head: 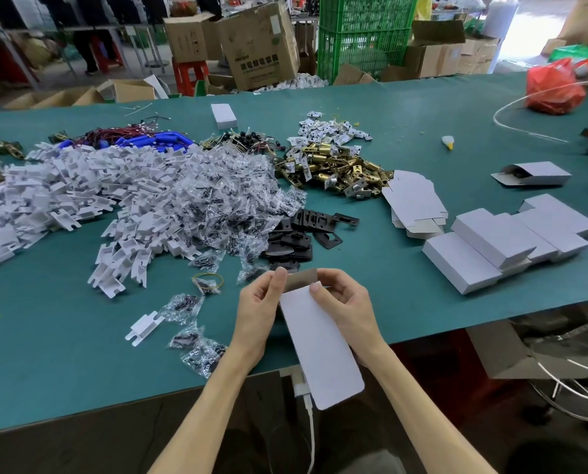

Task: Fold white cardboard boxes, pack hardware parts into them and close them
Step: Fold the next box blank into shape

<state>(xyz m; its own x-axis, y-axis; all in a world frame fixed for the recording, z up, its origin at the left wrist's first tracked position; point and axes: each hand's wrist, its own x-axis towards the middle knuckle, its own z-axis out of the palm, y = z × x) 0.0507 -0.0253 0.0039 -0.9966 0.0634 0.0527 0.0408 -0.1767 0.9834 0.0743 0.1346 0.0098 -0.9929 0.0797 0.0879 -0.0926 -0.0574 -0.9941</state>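
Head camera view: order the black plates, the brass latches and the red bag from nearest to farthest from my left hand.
From the left hand, which holds the white box:
1. black plates, just beyond the hand, slightly to its right.
2. brass latches, mid-table, farther back and to the right.
3. red bag, at the table's far right end.

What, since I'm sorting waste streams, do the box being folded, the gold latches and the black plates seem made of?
Box: thin cardboard, matte white outside, grey-brown inside its flap.
Gold latches: probably brass-finished metal, shiny highlights.
Black plates: likely dark-coated metal, flat, stamped holes; plastic possible.
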